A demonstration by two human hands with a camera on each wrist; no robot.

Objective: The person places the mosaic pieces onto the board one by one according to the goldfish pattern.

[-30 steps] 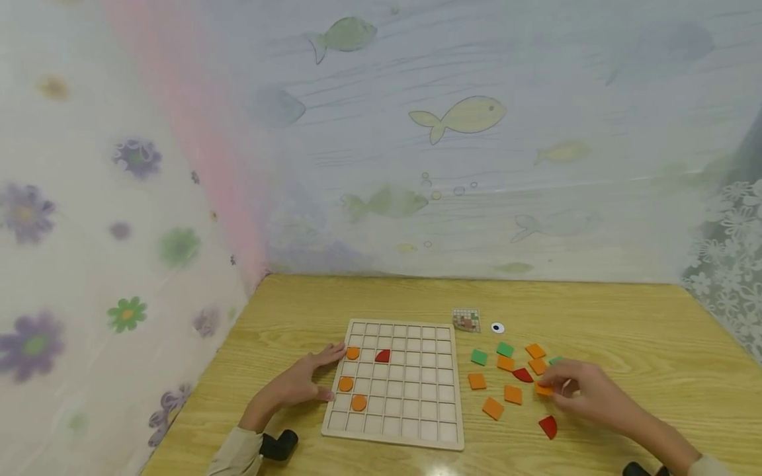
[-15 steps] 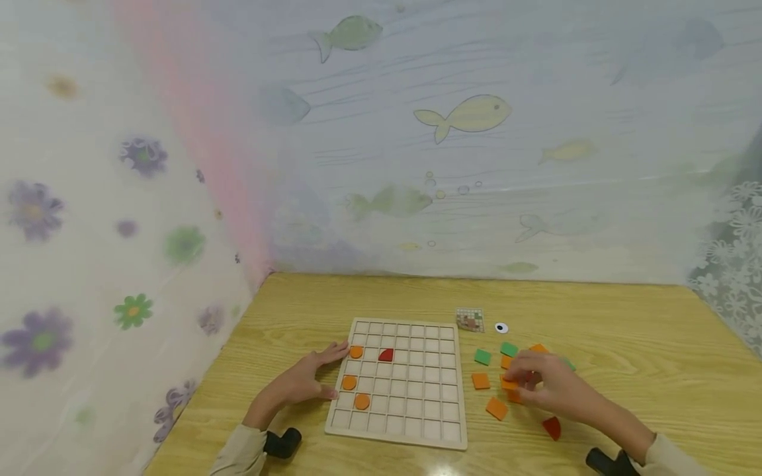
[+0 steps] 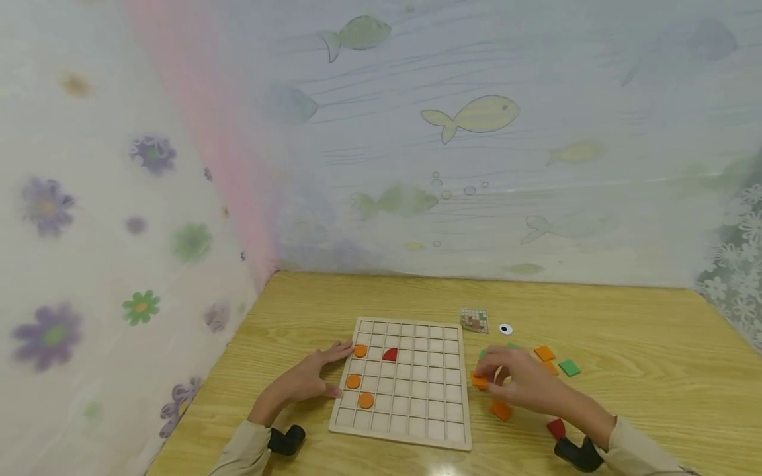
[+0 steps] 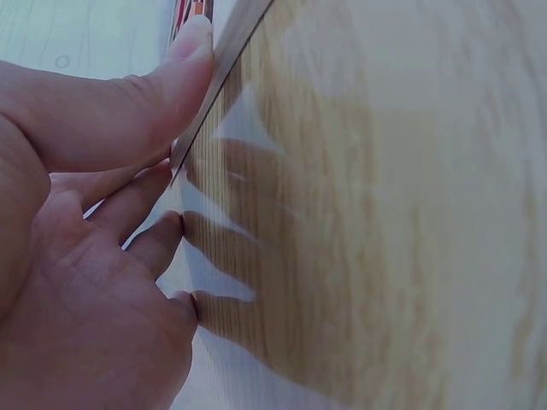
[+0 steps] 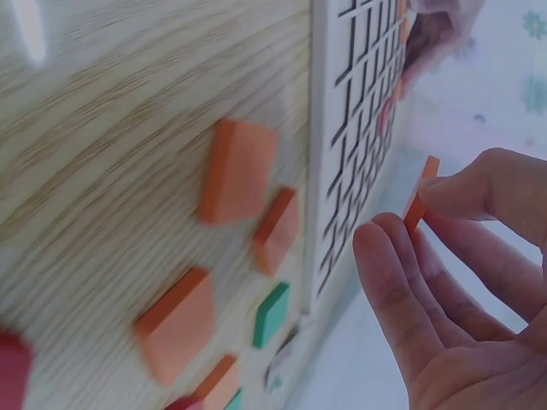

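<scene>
Right hand [image 3: 519, 381] holds an orange tile [image 5: 413, 213] in a narrow pinch, thumb against fingertips, and this tile is in the air just beside the right edge of the grid board [image 3: 419, 390]. Left hand [image 3: 303, 375] has its fingers spread rather wide; they appear to touch the left edge of the board, and they grip nothing. For keeping the board from sliding, I find this place good.

As I judge, the step in hand is to bring the tile to the board. The pinch should be only firm enough, because so thin a piece can turn between the fingertips. It is better to lift it clear of the raised lines, to make its sides parallel with a cell, and then to lower it flat.

Orange discs [image 3: 366, 400] and a red quarter piece [image 3: 389, 355] lie in cells at the left part of the board, so the hand should pass above them if it goes so far. Loose orange tiles [image 3: 501, 410] and a green tile [image 3: 569, 367] lie on the table [image 3: 643, 370] to the right, and it is wise not to push them. One small card [image 3: 474, 320] with a printed grid lies just beside the far right corner of the board.
</scene>
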